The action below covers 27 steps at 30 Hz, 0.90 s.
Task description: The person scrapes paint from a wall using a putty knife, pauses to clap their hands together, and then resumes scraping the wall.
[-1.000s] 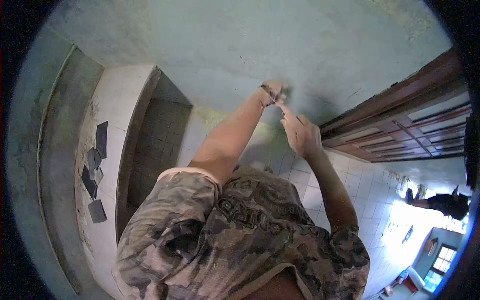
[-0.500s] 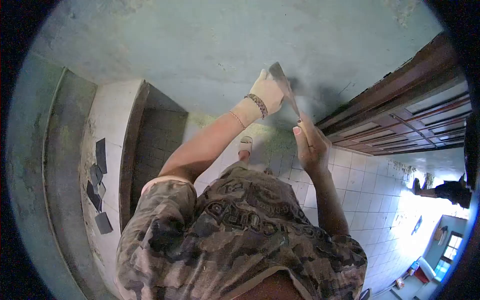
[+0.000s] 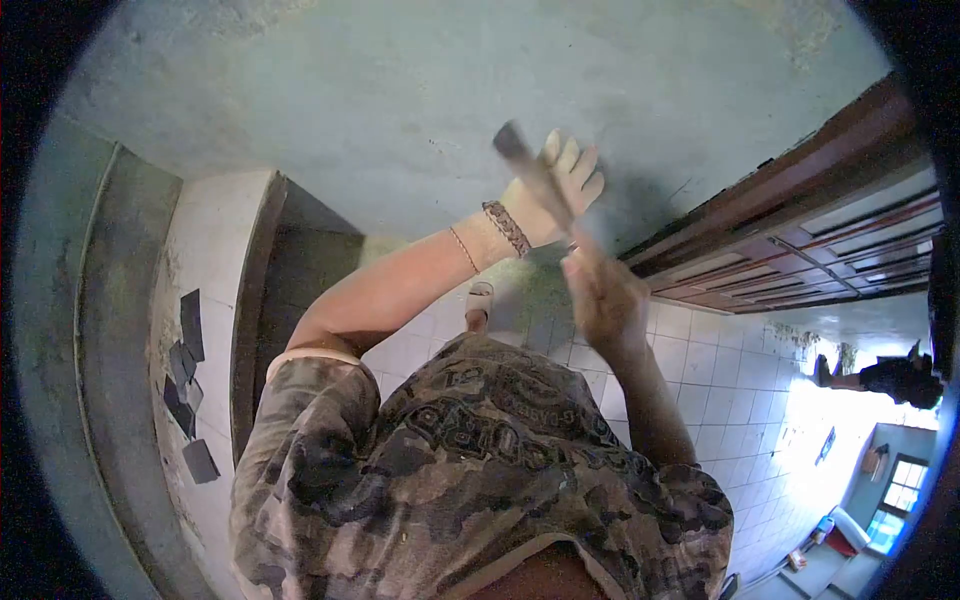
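Note:
My left hand (image 3: 578,184), in a pale glove with a braided bracelet at the wrist, is at the grey-green wall (image 3: 400,110) with its fingers spread. My right hand (image 3: 610,305) is bare and closed around the handle end of a scraper (image 3: 541,184). The scraper is smeared by motion; its dark, wider blade end points up and left, and its length overlaps the gloved hand in this view. The handle is mostly hidden by my right fingers.
A dark wooden door (image 3: 780,245) lies to the right. On the left, several dark sheets (image 3: 192,325) rest on a white tiled ledge (image 3: 215,230). White floor tiles (image 3: 725,375) stretch to the lower right, where a person (image 3: 890,380) in dark clothes is partly visible.
The gloved fingers have spread apart from a more closed position. My right hand and the scraper have moved left, the blade end now left of the gloved hand.

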Each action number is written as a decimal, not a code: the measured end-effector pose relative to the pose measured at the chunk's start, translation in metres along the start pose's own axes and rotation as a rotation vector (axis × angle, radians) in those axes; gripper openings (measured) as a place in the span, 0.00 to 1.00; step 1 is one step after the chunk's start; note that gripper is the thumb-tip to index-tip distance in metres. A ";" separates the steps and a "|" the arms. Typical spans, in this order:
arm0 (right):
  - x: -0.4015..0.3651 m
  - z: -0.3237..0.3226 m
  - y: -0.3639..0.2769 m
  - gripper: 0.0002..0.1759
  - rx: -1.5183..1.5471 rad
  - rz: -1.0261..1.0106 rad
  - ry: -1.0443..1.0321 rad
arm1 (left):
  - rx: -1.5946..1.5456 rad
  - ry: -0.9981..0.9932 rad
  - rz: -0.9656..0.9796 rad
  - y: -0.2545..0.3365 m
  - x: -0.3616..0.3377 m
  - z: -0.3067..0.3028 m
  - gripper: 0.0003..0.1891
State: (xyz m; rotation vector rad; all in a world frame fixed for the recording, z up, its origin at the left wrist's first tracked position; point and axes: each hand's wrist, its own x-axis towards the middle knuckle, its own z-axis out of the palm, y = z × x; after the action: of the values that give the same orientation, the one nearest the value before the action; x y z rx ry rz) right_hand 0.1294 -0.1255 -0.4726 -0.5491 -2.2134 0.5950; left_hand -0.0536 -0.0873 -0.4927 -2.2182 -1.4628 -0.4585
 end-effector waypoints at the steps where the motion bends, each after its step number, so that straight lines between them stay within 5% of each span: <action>1: -0.002 0.003 -0.001 0.13 -0.021 -0.152 0.029 | 0.093 -0.068 0.012 0.000 0.000 -0.003 0.30; 4: -0.001 -0.005 -0.009 0.12 0.024 -0.035 -0.076 | 0.161 -0.205 0.001 0.000 -0.002 -0.016 0.31; 5: -0.001 -0.002 0.008 0.10 -0.210 -0.157 -0.031 | 0.133 -0.276 -0.029 0.002 -0.005 -0.020 0.30; 8: 0.000 -0.008 -0.001 0.10 -0.040 -0.008 0.051 | 0.190 -0.260 -0.014 0.005 -0.011 -0.024 0.28; 9: -0.011 -0.002 0.009 0.14 -0.163 -0.280 -0.015 | 0.176 -0.294 -0.035 0.005 -0.010 -0.027 0.26; 10: -0.010 -0.006 0.000 0.14 -0.162 -0.284 -0.013 | 0.179 -0.293 -0.036 0.006 -0.012 -0.026 0.26; 12: -0.004 -0.018 -0.021 0.15 -0.038 -0.001 -0.144 | 0.217 -0.196 -0.072 0.009 -0.016 -0.021 0.25; 14: 0.001 -0.019 -0.003 0.17 -0.073 -0.116 -0.048 | 0.238 -0.221 -0.050 0.013 -0.017 -0.033 0.25; 18: 0.003 -0.026 -0.006 0.16 -0.127 0.090 0.157 | 0.245 -0.231 -0.011 0.014 -0.022 -0.045 0.24; 21: -0.007 -0.029 -0.025 0.17 0.021 -0.011 0.112 | 0.311 -0.219 0.048 0.014 -0.028 -0.030 0.23; 23: -0.008 -0.035 -0.043 0.17 0.078 0.083 -0.099 | 0.327 -0.282 0.128 0.017 -0.026 -0.040 0.21; 26: -0.005 -0.039 -0.026 0.17 0.023 0.291 -0.126 | 0.238 -0.190 0.190 0.019 -0.033 -0.045 0.18; 27: -0.002 -0.043 -0.025 0.17 0.021 0.290 -0.126 | 0.389 -0.321 0.291 0.020 -0.037 -0.044 0.20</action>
State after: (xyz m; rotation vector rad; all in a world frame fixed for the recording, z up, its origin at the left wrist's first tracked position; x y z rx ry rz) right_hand 0.1584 -0.1361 -0.4338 -0.8504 -2.2584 0.8217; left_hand -0.0509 -0.1464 -0.4774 -2.1931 -1.2143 0.2676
